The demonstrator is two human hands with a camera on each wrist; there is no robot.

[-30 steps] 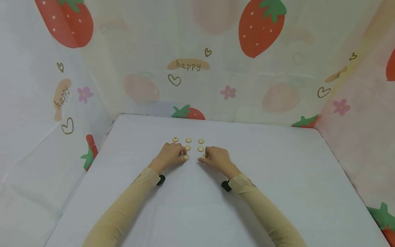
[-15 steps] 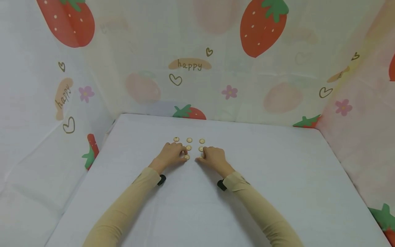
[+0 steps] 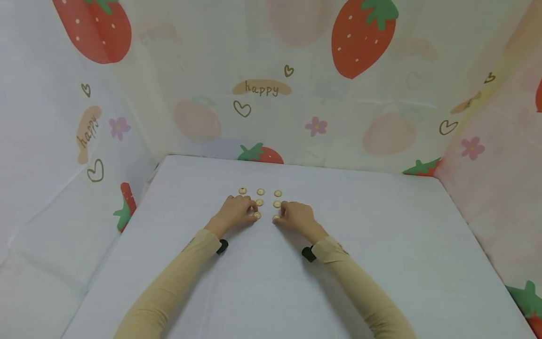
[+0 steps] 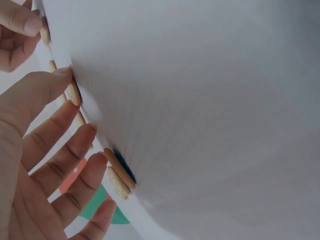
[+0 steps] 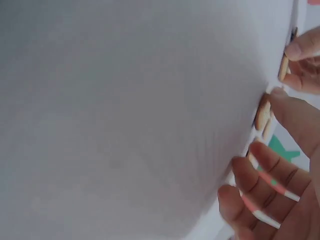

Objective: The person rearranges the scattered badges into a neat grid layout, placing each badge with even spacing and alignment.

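Observation:
Several pale wooden discs, with carved rings like Chinese chess pieces, lie in rows on the white table. My left hand [image 3: 234,210] pinches the nearest left disc [image 4: 74,93] between thumb and index finger, its other fingers spread. Opposite it, my right hand [image 3: 298,216] has thumb and index finger at the two sides of the nearest right disc [image 5: 263,113], holding it loosely at the tabletop. Just beyond the hands lie a middle-row disc [image 3: 259,202] and its neighbour disc [image 3: 277,204]. My left hand covers part of the table behind it.
The back row has a left disc [image 3: 243,190] with a dark mark, a middle disc [image 3: 260,191] and a right disc [image 3: 277,193]. Strawberry-printed cloth [image 3: 262,122] walls the white table [image 3: 372,245] at the back and sides.
My right hand shifted left over its disc, then drew back right, baring the disc beyond it again. The left hand keeps its place, and the discs stay in their rows.

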